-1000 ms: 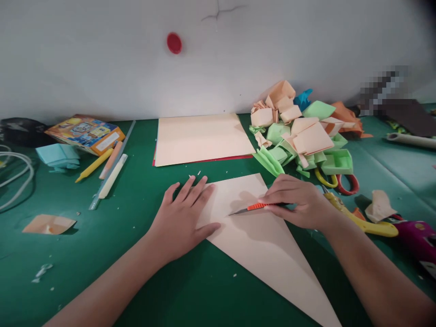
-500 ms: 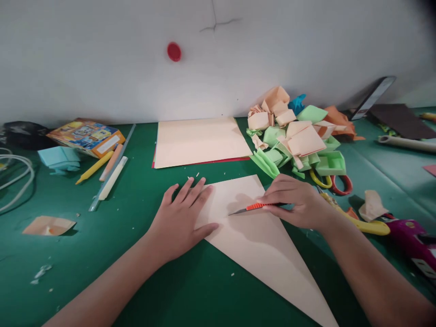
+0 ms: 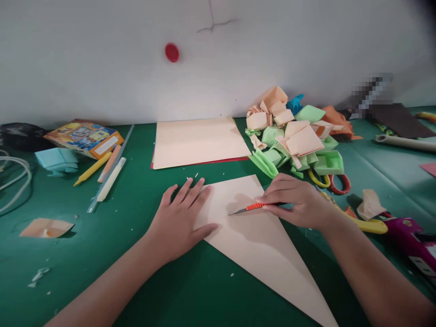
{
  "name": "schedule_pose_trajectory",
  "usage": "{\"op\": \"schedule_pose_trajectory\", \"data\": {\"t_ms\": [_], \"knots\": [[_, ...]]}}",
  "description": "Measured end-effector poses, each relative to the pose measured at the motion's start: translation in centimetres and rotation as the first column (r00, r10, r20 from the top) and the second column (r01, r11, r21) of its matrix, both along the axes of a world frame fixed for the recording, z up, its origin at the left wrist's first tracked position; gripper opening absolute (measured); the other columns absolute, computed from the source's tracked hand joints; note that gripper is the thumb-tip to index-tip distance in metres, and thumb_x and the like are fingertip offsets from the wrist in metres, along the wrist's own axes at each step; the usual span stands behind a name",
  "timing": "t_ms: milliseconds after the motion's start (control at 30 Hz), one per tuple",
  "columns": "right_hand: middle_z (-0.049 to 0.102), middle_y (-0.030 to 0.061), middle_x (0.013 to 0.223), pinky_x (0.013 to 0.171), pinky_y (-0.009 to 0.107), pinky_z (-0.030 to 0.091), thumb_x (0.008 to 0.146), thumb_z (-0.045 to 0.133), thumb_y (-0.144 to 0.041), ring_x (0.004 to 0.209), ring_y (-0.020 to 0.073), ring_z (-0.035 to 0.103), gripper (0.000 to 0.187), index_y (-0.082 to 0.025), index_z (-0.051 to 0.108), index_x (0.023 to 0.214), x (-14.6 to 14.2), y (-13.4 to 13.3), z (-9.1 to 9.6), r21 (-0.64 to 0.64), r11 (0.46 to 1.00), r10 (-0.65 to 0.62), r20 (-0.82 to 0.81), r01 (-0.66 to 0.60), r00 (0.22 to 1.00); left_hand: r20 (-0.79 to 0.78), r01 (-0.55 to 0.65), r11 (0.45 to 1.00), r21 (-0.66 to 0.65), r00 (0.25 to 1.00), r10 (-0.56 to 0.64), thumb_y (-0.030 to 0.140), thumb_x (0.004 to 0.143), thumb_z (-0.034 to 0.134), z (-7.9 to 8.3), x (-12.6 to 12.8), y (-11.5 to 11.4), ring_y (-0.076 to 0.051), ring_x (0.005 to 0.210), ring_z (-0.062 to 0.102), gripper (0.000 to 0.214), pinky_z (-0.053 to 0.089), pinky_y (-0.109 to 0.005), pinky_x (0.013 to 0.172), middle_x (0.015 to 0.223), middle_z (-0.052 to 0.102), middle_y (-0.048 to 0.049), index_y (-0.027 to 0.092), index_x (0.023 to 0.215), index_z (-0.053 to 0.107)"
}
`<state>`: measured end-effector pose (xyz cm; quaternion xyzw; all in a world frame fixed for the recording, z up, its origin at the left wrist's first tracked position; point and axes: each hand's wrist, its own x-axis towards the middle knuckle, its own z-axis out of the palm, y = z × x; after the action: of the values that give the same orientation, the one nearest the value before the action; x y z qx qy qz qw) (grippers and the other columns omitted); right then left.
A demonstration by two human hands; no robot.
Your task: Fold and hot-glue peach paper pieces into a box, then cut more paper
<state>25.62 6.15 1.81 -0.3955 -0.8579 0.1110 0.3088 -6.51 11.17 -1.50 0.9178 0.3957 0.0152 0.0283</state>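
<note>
A folded sheet of pale peach paper [image 3: 252,240] lies on the green table, tapering towards me at the lower right. My left hand [image 3: 185,215] rests flat on its left part, fingers spread. In my right hand [image 3: 293,200] a craft knife with an orange grip [image 3: 254,206] is pinched between thumb and fingers. Its thin metal tip points left, at the paper's surface near my left thumb. Whether the tip touches the paper I cannot tell.
Behind lies a stack of peach sheets [image 3: 200,141]. Folded paper pieces [image 3: 299,136] are heaped at the back right, near scissor handles [image 3: 339,184] and a purple glue gun [image 3: 408,234]. Leftward are a ruler [image 3: 127,141], a yellow marker [image 3: 93,168] and a box [image 3: 83,136].
The view has shifted very slightly, moving the surroundings a little left. Both hands, the craft knife and the folded paper hold practically the same position.
</note>
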Motion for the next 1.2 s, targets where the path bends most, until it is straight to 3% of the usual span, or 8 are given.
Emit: {"op": "schedule_pose_trajectory", "data": {"t_ms": [433, 733, 1000, 1200], "knots": [[0.082, 0.0012, 0.096, 0.084, 0.041, 0.055, 0.098, 0.067, -0.022, 0.086, 0.0199, 0.071, 0.016, -0.028, 0.077, 0.109, 0.1, -0.1, 0.5, -0.001, 1.000, 0.019, 0.066, -0.019, 0.998, -0.047, 0.002, 1.000, 0.022, 0.999, -0.001, 0.075, 0.099, 0.030, 0.2, -0.1, 0.0, -0.036, 0.158, 0.025, 0.082, 0.023, -0.059, 0.124, 0.172, 0.024, -0.0061, 0.026, 0.164, 0.030], [0.082, 0.0039, 0.098, 0.079, 0.037, 0.060, 0.102, 0.062, -0.026, 0.089, 0.0206, 0.071, 0.016, -0.024, 0.078, 0.108, 0.5, -0.1, 0.7, -0.026, 1.000, 0.001, 0.150, 0.003, 0.989, -0.031, 0.002, 1.000, 0.011, 1.000, -0.001, 0.074, 0.099, 0.031, 0.1, 0.0, 0.1, -0.035, 0.159, 0.023, 0.081, 0.020, -0.060, 0.124, 0.173, 0.023, -0.0055, 0.026, 0.164, 0.029], [0.081, 0.0037, 0.109, 0.076, 0.034, 0.062, 0.104, 0.057, -0.016, 0.089, 0.0198, 0.075, 0.027, -0.022, 0.067, 0.129, 1.4, -0.5, -0.1, 0.245, 0.959, 0.040, 0.389, -0.145, 0.920, -0.032, 0.004, 1.000, 0.002, 0.999, -0.004, 0.075, 0.099, 0.027, 0.2, 0.1, 0.0, -0.034, 0.160, 0.021, 0.082, 0.018, -0.060, 0.124, 0.173, 0.021, -0.0049, 0.025, 0.164, 0.030], [0.079, 0.0051, 0.109, 0.077, 0.031, 0.060, 0.103, 0.057, -0.012, 0.090, 0.0180, 0.072, 0.027, -0.020, 0.062, 0.129, 2.0, 0.0, -0.2, 0.292, 0.928, 0.068, 0.476, -0.231, 0.877, 0.011, 0.019, 0.999, 0.028, 1.000, -0.019, 0.076, 0.099, 0.025, -0.1, 0.0, 0.1, -0.034, 0.159, 0.024, 0.082, 0.017, -0.057, 0.124, 0.172, 0.024, -0.0055, 0.026, 0.163, 0.031]]}}
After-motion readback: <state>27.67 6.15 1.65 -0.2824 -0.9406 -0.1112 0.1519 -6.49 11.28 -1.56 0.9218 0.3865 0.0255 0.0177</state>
